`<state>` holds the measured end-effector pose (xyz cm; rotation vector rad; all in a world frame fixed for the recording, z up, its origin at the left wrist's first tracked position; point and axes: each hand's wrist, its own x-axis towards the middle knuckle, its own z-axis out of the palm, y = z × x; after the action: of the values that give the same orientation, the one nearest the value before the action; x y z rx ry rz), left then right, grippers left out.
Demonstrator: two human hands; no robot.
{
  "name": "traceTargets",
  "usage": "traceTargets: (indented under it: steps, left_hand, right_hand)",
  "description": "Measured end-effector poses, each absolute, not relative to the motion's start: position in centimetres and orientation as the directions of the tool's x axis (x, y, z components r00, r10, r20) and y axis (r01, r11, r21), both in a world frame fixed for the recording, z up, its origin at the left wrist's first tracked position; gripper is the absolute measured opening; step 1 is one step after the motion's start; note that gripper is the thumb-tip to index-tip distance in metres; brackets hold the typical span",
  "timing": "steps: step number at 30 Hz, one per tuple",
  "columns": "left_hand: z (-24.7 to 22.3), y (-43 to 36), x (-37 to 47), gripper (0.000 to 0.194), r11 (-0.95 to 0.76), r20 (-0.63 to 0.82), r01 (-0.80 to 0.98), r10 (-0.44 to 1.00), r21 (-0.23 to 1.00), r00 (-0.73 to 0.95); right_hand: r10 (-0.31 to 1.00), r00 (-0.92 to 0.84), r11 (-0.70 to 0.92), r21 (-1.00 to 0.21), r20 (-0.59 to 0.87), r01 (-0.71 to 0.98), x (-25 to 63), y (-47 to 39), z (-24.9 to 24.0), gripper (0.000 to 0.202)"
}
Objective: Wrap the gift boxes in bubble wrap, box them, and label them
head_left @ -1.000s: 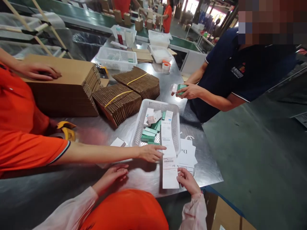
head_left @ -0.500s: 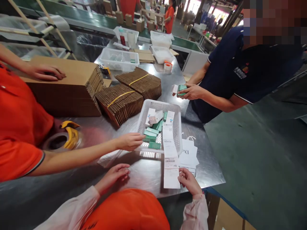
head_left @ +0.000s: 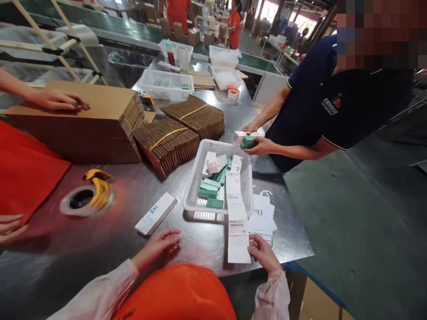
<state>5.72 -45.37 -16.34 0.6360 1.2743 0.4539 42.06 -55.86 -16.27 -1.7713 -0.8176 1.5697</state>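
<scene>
My left hand (head_left: 160,247) rests on the metal table (head_left: 196,249), fingers loosely curled together; what they hold, if anything, is hidden. Just beyond it lies a white box with a blue mark (head_left: 156,214). With my right hand (head_left: 263,253) I pinch the edge of a long strip of printed labels (head_left: 237,209). The strip's far end lies over a white perforated basket (head_left: 191,191), which contains green boxes (head_left: 215,203) and white boxes. White paper bags (head_left: 262,215) with black lettering are beside the basket, close to my right hand.
Behind the basket are banded cardboard bundles (head_left: 170,144) and a large cardboard stack (head_left: 86,122). A yellow tape dispenser (head_left: 100,191) lies left. At right a person in dark clothing (head_left: 300,102) holds boxes; a co-worker in orange stands left. White baskets (head_left: 167,83) stand farther back.
The co-worker's arm has withdrawn leftward from the basket, and the white box near my left hand is now visible. The person at right has brought boxes nearer the basket. My hands remain in place.
</scene>
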Motion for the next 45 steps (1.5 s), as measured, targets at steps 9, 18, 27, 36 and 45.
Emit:
traceTargets:
  steps: [9, 18, 27, 36, 45]
  left_hand:
    - [-16.1, -45.3, 5.8, 0.059, 0.739, -0.725, 0.046, 0.643, 0.672, 0.247]
    - [-17.2, -45.1, 6.0, 0.06, 0.719, -0.694, -0.015, 0.676, 0.695, 0.249]
    - [-17.1, -44.9, 5.5, 0.059, 0.716, -0.693, 0.013, 0.67, 0.698, 0.269]
    - [-19.4, -45.5, 5.1, 0.062, 0.73, -0.713, -0.051, 0.679, 0.682, 0.175]
    - [-16.9, -45.3, 5.8, 0.062, 0.745, -0.721, -0.042, 0.656, 0.665, 0.223]
  right_hand:
    - [0.822, 0.132, -0.56, -0.829, -0.554, 0.007, 42.1, -55.5, -16.2, 0.044]
    - [0.885, 0.13, -0.455, -0.89, -0.447, 0.036, 41.8, -53.0, -12.4, 0.053]
    - [0.938, 0.274, -0.251, -0.961, -0.212, 0.116, 41.9, -45.7, -11.9, 0.05]
    - [0.828, 0.531, -0.487, -0.698, -0.179, 0.525, 40.9, -42.7, -16.4, 0.038]
    - [0.821, 0.541, -0.543, -0.541, -0.181, 0.642, 40.2, -43.4, -16.8, 0.031]
